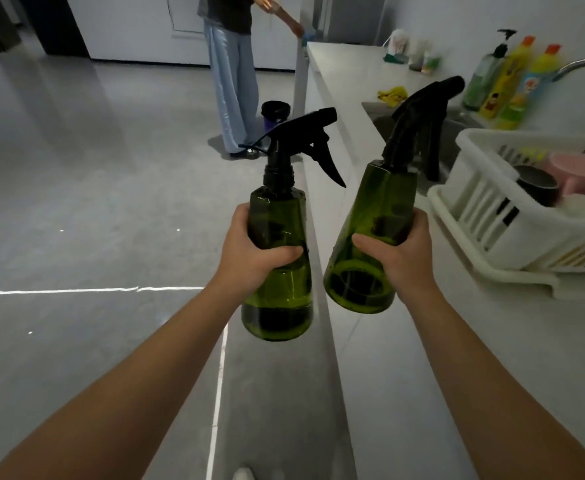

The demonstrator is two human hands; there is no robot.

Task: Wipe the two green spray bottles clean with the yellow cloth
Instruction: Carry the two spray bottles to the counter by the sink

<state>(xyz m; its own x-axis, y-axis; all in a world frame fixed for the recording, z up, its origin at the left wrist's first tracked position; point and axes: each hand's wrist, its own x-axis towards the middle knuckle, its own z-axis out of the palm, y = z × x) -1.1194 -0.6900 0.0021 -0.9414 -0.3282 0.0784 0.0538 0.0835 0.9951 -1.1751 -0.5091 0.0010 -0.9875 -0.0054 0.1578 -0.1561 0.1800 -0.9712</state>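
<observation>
- The left hand [249, 251] is wrapped around the middle of a translucent dark-green plastic spray bottle with a black trigger head [277, 271], fingers curled across its front; this left bottle stands nearly upright, held in the air over the grey floor [76, 202] just beside the edge of the pale grey surface [422, 375].
- A dark layer of liquid sits in the base of the left bottle.
- The right hand [398, 251] grips a second translucent green spray bottle with a black trigger head [374, 237] around its lower body, thumb across the front; this right bottle is tilted, its round base turned toward the camera and its nozzle leaning away to the right, above the surface.
- The two bottles are near each other but apart, neither resting on anything.
- A crumpled yellow cloth [392, 94] lies farther back on the surface, just beside the far corner of the steel sink [381, 119], well apart from both hands.
- A white plastic dish rack [485, 237] sits on the surface to the right, holding a dark cup [535, 188] and a pink cup [575, 171].
- Behind the sink stand a green pump bottle [485, 77] and two yellow detergent bottles with orange caps [519, 88], beside a curved metal tap [578, 65].
- At the far end of the surface a person in pale blue trousers [232, 98] stands next to a small black bin [275, 114].
</observation>
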